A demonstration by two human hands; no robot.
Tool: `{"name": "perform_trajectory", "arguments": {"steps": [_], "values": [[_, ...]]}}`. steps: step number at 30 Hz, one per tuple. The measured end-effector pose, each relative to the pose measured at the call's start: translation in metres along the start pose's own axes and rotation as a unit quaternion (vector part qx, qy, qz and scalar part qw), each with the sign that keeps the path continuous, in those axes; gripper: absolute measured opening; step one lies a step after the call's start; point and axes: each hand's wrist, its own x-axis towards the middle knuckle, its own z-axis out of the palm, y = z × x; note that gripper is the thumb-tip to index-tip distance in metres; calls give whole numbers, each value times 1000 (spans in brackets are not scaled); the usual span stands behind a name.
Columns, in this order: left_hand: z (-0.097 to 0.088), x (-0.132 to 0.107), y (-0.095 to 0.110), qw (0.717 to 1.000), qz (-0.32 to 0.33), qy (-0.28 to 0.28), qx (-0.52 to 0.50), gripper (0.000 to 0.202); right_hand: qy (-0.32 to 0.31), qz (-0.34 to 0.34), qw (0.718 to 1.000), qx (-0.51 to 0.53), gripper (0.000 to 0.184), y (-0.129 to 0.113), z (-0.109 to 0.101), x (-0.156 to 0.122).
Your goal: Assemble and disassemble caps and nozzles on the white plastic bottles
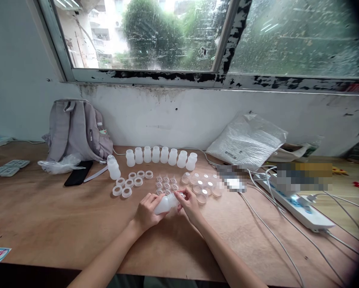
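Observation:
My left hand (147,212) is wrapped around the body of a frosted white baby bottle (162,205), which lies tilted on its side just above the table. The fingers of my right hand (189,204) are closed at the bottle's mouth end. A small pale part shows between them, too hidden to make out. Just beyond the hands stand several clear silicone nipples (166,186) in rows. White screw rings (127,192) lie to their left, and clear domed caps (201,198) to their right, near my right hand.
A row of upright bottle bodies (155,155) stands behind, with another bottle (113,168) at its left end. Farther left are a grey backpack (69,128), a plastic bag (61,164) and a black phone (78,174). A power strip (305,216) with white cables and a silver bag (248,138) occupy the right.

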Motion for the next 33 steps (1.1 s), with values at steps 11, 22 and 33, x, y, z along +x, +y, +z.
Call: {"name": "perform_trajectory", "arguments": {"steps": [11, 22, 33], "values": [[6, 0, 7, 999, -21, 18, 17, 45, 19, 2, 999, 32, 28, 8, 10, -2], [5, 6, -1, 997, -57, 51, -15, 51, -106, 35, 990, 91, 35, -4, 19, -9], [0, 5, 4, 981, -67, 7, -182, 41, -120, 2, 988, 94, 34, -19, 3, -5]]}}
